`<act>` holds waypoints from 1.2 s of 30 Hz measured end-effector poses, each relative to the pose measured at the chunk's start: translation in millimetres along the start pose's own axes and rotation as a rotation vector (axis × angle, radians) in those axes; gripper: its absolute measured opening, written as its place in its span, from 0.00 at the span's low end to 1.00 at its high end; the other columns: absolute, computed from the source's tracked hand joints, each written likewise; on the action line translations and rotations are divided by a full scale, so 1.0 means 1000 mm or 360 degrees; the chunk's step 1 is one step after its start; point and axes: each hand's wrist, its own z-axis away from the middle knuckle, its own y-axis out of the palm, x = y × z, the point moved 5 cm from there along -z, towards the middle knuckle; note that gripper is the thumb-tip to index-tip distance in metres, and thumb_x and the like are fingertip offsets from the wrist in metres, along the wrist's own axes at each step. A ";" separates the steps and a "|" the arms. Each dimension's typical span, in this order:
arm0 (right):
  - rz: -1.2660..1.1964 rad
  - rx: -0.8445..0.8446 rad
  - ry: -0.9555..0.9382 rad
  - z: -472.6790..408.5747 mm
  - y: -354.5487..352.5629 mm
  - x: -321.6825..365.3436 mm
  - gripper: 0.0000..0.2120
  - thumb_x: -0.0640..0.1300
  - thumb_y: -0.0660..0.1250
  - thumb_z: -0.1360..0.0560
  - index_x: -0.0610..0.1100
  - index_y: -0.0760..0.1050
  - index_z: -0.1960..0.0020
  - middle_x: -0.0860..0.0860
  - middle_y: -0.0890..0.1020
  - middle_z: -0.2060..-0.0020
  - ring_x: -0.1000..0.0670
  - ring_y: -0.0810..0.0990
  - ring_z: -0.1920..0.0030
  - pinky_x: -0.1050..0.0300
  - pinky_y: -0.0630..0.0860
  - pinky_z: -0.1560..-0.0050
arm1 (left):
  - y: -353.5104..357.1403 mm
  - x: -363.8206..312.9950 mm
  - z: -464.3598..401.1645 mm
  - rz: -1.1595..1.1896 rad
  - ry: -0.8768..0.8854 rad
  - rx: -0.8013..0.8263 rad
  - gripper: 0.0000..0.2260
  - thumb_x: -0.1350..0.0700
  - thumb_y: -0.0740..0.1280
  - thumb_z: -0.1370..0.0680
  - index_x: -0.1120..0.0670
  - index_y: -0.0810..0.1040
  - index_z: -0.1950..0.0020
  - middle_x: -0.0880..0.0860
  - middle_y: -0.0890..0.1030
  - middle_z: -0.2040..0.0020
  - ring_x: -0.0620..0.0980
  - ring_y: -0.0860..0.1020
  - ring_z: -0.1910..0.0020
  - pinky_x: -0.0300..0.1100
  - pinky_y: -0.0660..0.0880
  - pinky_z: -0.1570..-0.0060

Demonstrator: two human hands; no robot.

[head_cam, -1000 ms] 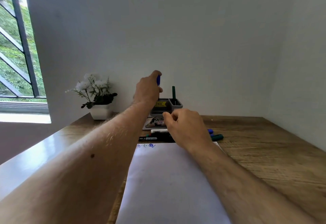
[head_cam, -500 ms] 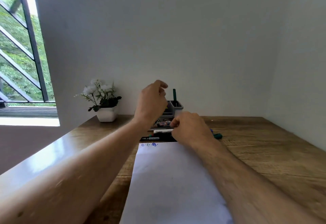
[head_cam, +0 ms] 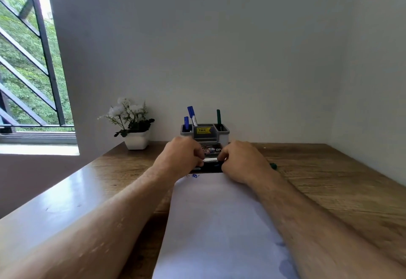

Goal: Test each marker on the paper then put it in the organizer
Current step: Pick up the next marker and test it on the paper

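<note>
A: Since a moment ago the left hand (head_cam: 180, 155) has come down from the grey plastic organizer (head_cam: 205, 134) to the markers, and a second blue marker (head_cam: 191, 115) now stands in the organizer's left side, next to the shorter blue marker (head_cam: 186, 123).

B: And the right hand (head_cam: 243, 161)?

A: It sits opposite the left, both at the far edge of the white sheet of paper (head_cam: 217, 224). Between the two sets of fingers lies a white-barrelled marker (head_cam: 209, 159); the fingers of both hands curl in towards its ends.

B: Clamped on it?

A: I cannot tell. The fingertips are hidden behind the knuckles, on both hands.

B: What else is near them?

A: Dark markers (head_cam: 211, 166) lie just under the fingers, and a green marker end (head_cam: 273, 165) pokes out beyond the right hand. Blue scribbles (head_cam: 194, 176) mark the paper just this side of the left fingers. A green marker (head_cam: 218, 116) stands in the organizer's right compartment, beyond the right fingers.

B: And the counter?

A: The wooden counter (head_cam: 329, 180) carries a white pot of white flowers (head_cam: 133, 125), well off to the left of the left fingers, by the wall.
</note>
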 end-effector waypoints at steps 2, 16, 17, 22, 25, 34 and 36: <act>-0.0015 0.0005 0.0008 -0.001 0.002 0.000 0.13 0.41 0.69 0.27 0.50 0.84 0.44 0.51 0.84 0.46 0.51 0.80 0.48 0.54 0.78 0.43 | 0.002 -0.003 -0.001 -0.0027 0.0089 0.0064 0.06 0.55 0.74 0.26 0.48 0.86 0.50 0.47 0.84 0.52 0.44 0.79 0.53 0.40 0.77 0.49; -0.0133 -0.0156 0.0019 -0.004 -0.003 -0.002 0.14 0.40 0.67 0.27 0.48 0.84 0.44 0.50 0.85 0.48 0.50 0.81 0.49 0.52 0.80 0.44 | 0.014 -0.010 -0.004 -0.0193 0.0158 0.0214 0.08 0.51 0.70 0.23 0.49 0.84 0.46 0.49 0.84 0.51 0.47 0.79 0.54 0.41 0.77 0.51; -0.0148 -0.0177 0.0027 -0.004 -0.005 -0.003 0.13 0.40 0.67 0.27 0.48 0.84 0.44 0.50 0.85 0.48 0.50 0.81 0.50 0.52 0.80 0.45 | 0.015 -0.010 -0.003 -0.0178 0.0155 0.0201 0.08 0.50 0.69 0.23 0.49 0.84 0.46 0.49 0.84 0.52 0.46 0.79 0.55 0.40 0.77 0.52; -0.0293 -0.0431 0.0069 -0.004 -0.015 -0.009 0.11 0.41 0.67 0.26 0.48 0.83 0.46 0.50 0.84 0.51 0.50 0.81 0.54 0.53 0.81 0.52 | 0.000 -0.006 -0.003 0.0040 0.0075 -0.0016 0.06 0.48 0.70 0.24 0.49 0.84 0.53 0.44 0.81 0.60 0.40 0.77 0.63 0.33 0.74 0.61; -0.0488 -0.0600 0.0051 -0.005 -0.019 -0.009 0.12 0.42 0.64 0.23 0.47 0.81 0.42 0.50 0.83 0.51 0.52 0.80 0.55 0.58 0.79 0.58 | -0.020 -0.007 0.002 0.0445 -0.0078 -0.0312 0.04 0.49 0.73 0.26 0.48 0.85 0.57 0.42 0.82 0.64 0.40 0.79 0.64 0.30 0.70 0.66; -0.1253 -0.0364 -0.0120 -0.012 -0.009 0.012 0.14 0.56 0.66 0.22 0.50 0.80 0.41 0.56 0.84 0.57 0.58 0.80 0.63 0.61 0.76 0.62 | -0.011 -0.016 0.006 0.2269 -0.0649 -0.0188 0.09 0.56 0.75 0.26 0.62 0.84 0.52 0.53 0.81 0.68 0.46 0.78 0.73 0.37 0.74 0.72; -0.1281 -0.0377 -0.0169 -0.012 -0.010 0.013 0.12 0.53 0.70 0.23 0.52 0.78 0.41 0.54 0.85 0.55 0.58 0.81 0.63 0.63 0.77 0.64 | -0.007 -0.017 0.005 0.2381 -0.0653 -0.0110 0.10 0.56 0.74 0.26 0.62 0.83 0.52 0.51 0.77 0.70 0.45 0.71 0.74 0.36 0.70 0.74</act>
